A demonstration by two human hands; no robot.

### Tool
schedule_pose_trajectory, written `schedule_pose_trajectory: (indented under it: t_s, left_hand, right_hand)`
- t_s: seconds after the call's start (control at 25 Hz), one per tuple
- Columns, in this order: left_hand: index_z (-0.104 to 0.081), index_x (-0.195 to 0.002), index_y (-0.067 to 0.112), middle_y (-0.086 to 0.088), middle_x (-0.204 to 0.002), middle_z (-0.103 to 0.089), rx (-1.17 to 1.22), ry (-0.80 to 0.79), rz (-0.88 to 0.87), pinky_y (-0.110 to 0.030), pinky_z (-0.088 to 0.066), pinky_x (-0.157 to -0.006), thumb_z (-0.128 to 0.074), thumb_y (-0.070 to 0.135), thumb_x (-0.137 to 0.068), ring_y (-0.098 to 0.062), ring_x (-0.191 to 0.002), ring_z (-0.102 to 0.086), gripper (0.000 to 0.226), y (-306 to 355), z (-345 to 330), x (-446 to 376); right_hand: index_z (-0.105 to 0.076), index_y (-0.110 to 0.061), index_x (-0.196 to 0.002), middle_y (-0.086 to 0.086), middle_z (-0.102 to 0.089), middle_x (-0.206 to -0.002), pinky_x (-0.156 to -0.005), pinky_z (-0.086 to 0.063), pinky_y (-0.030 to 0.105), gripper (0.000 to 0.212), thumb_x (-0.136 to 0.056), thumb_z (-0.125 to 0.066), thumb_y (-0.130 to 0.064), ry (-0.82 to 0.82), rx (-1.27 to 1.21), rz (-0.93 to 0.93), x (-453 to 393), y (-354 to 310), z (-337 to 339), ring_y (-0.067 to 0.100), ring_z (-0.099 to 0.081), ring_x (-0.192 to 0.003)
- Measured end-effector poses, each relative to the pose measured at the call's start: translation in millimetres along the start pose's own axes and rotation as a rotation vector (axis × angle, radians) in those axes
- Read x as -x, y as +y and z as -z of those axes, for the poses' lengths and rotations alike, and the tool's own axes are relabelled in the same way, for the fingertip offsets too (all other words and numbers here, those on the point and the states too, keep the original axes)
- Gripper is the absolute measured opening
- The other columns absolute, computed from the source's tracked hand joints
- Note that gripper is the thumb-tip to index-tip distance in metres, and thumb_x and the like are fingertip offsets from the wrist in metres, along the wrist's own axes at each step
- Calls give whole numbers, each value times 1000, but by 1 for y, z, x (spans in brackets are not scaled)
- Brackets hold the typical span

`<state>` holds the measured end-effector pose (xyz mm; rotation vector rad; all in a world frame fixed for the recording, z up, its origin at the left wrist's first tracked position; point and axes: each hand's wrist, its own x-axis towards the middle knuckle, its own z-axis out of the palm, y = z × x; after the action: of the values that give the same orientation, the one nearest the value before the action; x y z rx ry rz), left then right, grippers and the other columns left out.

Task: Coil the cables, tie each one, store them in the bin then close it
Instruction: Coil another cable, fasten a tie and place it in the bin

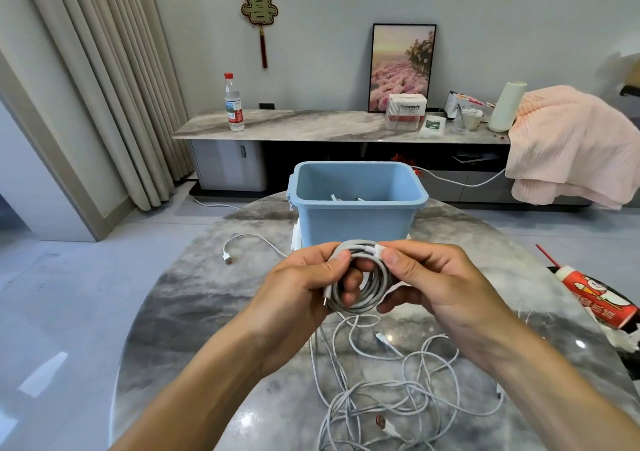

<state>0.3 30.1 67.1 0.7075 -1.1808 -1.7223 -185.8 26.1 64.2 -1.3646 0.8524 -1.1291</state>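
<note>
I hold a coiled white cable (372,288) above the round marble table (194,312), just in front of the open light-blue bin (356,222). My left hand (304,284) grips the coil's left side, thumb on top and fingers through the loop. My right hand (433,281) pinches a white tie or plug end at the top of the coil. Inside the bin lie some white cable ends (341,197). A tangle of loose white cables (391,381) lies on the table below my hands. Another cable with a USB plug (228,256) trails at the left of the bin.
A white lid part (296,237) shows behind the bin's left side. A red and white can with a straw (595,298) lies at the table's right edge. Beyond stands a long marble sideboard with a water bottle (234,102), a framed picture, boxes and a pink blanket (568,146).
</note>
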Motion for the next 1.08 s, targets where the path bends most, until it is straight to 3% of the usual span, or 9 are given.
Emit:
schedule_pose_trajectory:
  t_s: [0.16,0.36,0.48,0.56,0.68,0.76,0.84,0.96,1.08]
  left_hand:
    - [-61,-95,-2,-4,-66,-51,-30,126,4,-18,-45,-58,-49,16,-95,-12,-58,-46,22,-3,-3,-2]
    - [-63,-82,1,-4,-63,-50,80,174,33,-18,-43,-58,-51,17,-86,-12,-57,-44,21,-1,-7,-3]
    - [-66,-85,-1,-6,-66,-51,149,208,35,-21,-44,-61,-53,17,-84,-13,-60,-46,23,-1,-7,-3]
    - [-69,-93,-4,-10,-73,-59,126,255,42,-29,-50,-73,-48,13,-93,-18,-70,-53,26,-8,-10,-5]
    - [-66,-110,-5,-21,-104,-72,49,343,40,-48,-48,-99,-43,16,-102,-33,-99,-67,33,-22,-16,-8]
    - [-64,-115,-4,-24,-112,-69,93,372,19,-48,-47,-102,-50,23,-98,-37,-109,-65,35,-26,-20,-10]
    - [-63,-118,2,-18,-110,-70,158,358,12,-43,-48,-97,-60,30,-87,-32,-104,-65,42,-24,-19,-10]
    - [-62,-128,18,-14,-126,-66,304,160,54,-46,-39,-107,-65,27,-85,-26,-113,-61,44,-24,-19,-6]
    - [-60,-122,17,-12,-133,-62,326,51,17,-46,-39,-105,-62,12,-73,-28,-119,-58,50,-31,-17,-4]
  right_hand:
    - [-77,-12,-106,12,-74,-90,-55,-52,30,29,-86,-61,-24,63,-33,16,-1,12,-8,21,-63,-74]
    - [-72,-19,-112,4,-75,-101,-90,-54,37,32,-99,-46,-32,98,92,103,5,17,-24,21,-70,-100]
    - [-69,-21,-111,-4,-74,-97,-87,-52,29,27,-101,-46,-31,110,254,193,7,14,-33,14,-69,-97]
    - [-69,-22,-106,-5,-73,-92,-80,-53,31,22,-101,-49,-28,198,369,250,8,18,-37,12,-68,-90]
    - [-70,-19,-103,-5,-75,-92,-74,-53,24,20,-102,-50,-23,295,331,255,9,24,-43,10,-70,-88]
    - [-71,-17,-103,-3,-76,-95,-76,-52,19,22,-101,-49,-19,322,216,236,8,26,-43,10,-71,-91]
    - [-72,-16,-103,2,-76,-98,-81,-53,24,24,-100,-49,-21,335,78,220,6,28,-42,16,-71,-95]
    - [-74,-12,-101,11,-75,-102,-89,-53,36,27,-99,-50,-24,320,-126,136,6,37,-48,25,-70,-101]
    - [-74,-10,-98,9,-75,-99,-82,-52,29,28,-98,-50,-25,267,-233,74,8,37,-53,18,-70,-97]
